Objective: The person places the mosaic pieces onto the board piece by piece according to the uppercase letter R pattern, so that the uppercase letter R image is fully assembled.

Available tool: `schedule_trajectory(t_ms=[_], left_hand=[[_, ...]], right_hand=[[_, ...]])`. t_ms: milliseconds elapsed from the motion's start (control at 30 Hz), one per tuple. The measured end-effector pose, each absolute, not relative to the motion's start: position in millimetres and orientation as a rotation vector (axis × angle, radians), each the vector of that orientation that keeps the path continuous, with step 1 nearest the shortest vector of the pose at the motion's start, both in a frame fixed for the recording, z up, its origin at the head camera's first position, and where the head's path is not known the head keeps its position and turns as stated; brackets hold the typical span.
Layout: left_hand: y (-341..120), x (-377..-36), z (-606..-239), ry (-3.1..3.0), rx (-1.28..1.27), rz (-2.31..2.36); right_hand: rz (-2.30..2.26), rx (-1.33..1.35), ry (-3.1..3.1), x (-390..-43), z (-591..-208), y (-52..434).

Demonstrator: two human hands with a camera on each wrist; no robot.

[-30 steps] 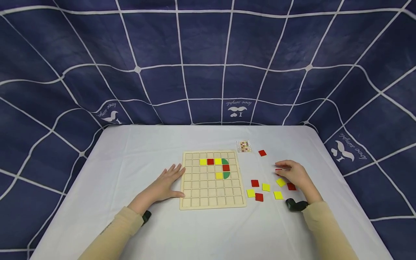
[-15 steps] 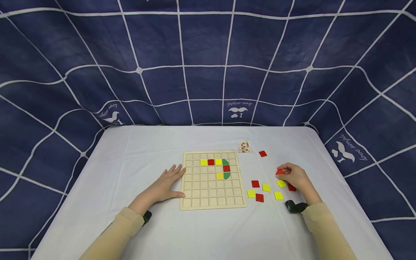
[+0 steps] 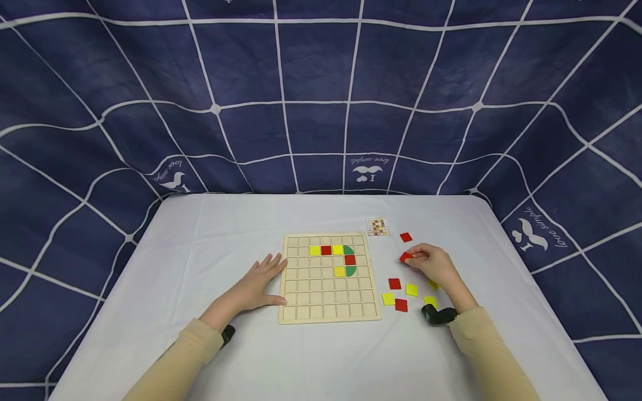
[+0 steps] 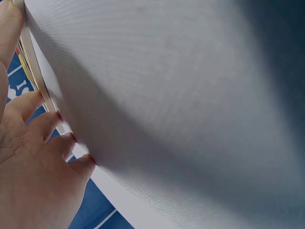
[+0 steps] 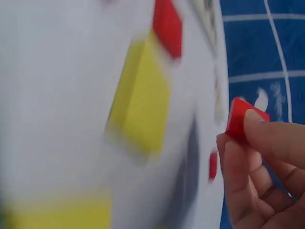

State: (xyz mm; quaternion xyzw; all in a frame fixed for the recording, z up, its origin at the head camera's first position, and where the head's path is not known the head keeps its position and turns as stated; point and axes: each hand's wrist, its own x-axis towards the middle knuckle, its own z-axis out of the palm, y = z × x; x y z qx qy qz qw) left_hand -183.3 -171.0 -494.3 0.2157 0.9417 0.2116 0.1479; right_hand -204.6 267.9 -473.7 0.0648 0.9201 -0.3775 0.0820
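Right of the board: right hand (image 3: 435,266) pinches a red tile (image 3: 405,257) off the cloth.
Thumb and fingertips (image 5: 257,125) are closed on the tile's edges, so its face stays free; the wrist view shows the same pinch. The tile hangs between the board (image 3: 328,312) and a lone red tile (image 3: 405,237), above the loose red and yellow tiles (image 3: 399,293) lying flat within reach of that hand. Left hand (image 3: 256,284) lies flat, fingers straight, holding nothing, fingertips against the board's left edge, likely steadying it. On the board, yellow, red and green pieces (image 3: 337,258) fill a few upper cells. A small pattern card (image 3: 377,226) sits just behind the board, in easy sight.
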Motion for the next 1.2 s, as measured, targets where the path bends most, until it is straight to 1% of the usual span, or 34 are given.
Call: schedule_trajectory(t_ms=[333,633,833,1033,1200], left_hand=[[-170.5,-183.5,-494.6,2.716,0.607,0.608],[-170.1,-182.3,-493.4,2.719,0.601,0.616],[-170.4,-182.8,-494.2,2.711,0.603,0.625],[-171.3,-183.6,-496.7,2.709,0.608,0.614],[-171.8,-183.7,-498.0,2.715,0.619,0.608]], right_hand=[[-1.362,0.020,2.555,-209.3,-478.3,190.4],[-1.371,-0.187,2.549,-208.6,-483.7,132.7],[-1.262,-0.256,2.622,-209.2,-487.1,112.8],[-1.121,-0.340,2.726,-210.5,-487.0,104.0],[-1.015,-0.354,2.793,-211.5,-486.5,99.7]])
